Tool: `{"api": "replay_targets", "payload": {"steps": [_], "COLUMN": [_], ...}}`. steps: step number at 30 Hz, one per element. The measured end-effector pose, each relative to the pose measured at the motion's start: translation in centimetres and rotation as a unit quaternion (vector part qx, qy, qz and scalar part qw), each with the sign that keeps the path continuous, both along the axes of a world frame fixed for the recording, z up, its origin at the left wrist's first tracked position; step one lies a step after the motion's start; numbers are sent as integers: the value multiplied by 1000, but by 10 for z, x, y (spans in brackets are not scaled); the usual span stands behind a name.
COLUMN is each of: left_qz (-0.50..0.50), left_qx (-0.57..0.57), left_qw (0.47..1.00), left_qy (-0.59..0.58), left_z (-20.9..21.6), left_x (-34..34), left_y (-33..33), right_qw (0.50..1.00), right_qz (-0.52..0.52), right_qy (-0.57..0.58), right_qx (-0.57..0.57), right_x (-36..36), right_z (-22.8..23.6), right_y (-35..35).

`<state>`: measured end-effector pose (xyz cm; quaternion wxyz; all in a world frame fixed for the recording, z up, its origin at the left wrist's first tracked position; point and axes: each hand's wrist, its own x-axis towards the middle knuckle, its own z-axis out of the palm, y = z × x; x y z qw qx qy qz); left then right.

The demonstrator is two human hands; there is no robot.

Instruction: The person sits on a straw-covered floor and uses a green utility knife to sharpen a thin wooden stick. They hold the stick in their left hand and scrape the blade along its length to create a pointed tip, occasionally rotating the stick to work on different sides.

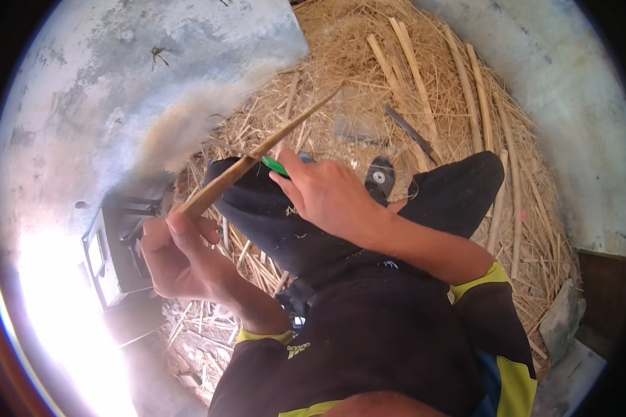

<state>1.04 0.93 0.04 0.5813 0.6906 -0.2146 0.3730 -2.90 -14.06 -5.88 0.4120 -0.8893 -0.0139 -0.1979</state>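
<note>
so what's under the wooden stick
Below the wooden stick, a dark trouser leg and straw show past its edges; the strip directly beneath is covered, so contact is unclear.

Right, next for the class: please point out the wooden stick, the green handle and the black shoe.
Wooden stick [228, 178]: head view, on its thicker near half.
Green handle [275, 166]: head view, on its exposed part.
Black shoe [378, 176]: head view, on its upper.

Room: between 2 knees [483, 170] | obstacles: shoe [380, 182] there, stick [222, 183] leftward
</note>
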Motion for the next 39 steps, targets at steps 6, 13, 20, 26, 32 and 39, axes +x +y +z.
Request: {"api": "replay_targets", "payload": {"steps": [6,13,20,26,32,39], "left_qz": [-9,-30,-10,75,62,92], "left_qx": [-38,12,19,50,92,83], "left_qw": [999,999,1000,996,994,992], "left_qy": [-4,-2,-2,19,-12,17], "left_z": [-1,1,-5,6,9,10], "left_x": [-6,-7,-4,-7,-7,-15], "left_y": [-8,2,7,-6,-7,-17], "right_qw": [999,999,997,993,992,994], "right_qz": [-5,2,22,-74,-68,-54], "right_qy": [31,45,76,83,101,94], "right_qx": [-37,4,20,-43,-24,-28], "right_x": [-9,-17,-17,10,14,18], "right_z": [3,8,11,-58,-64,-62], "right_y": [-2,8,-2,-35,-36,-41]}}
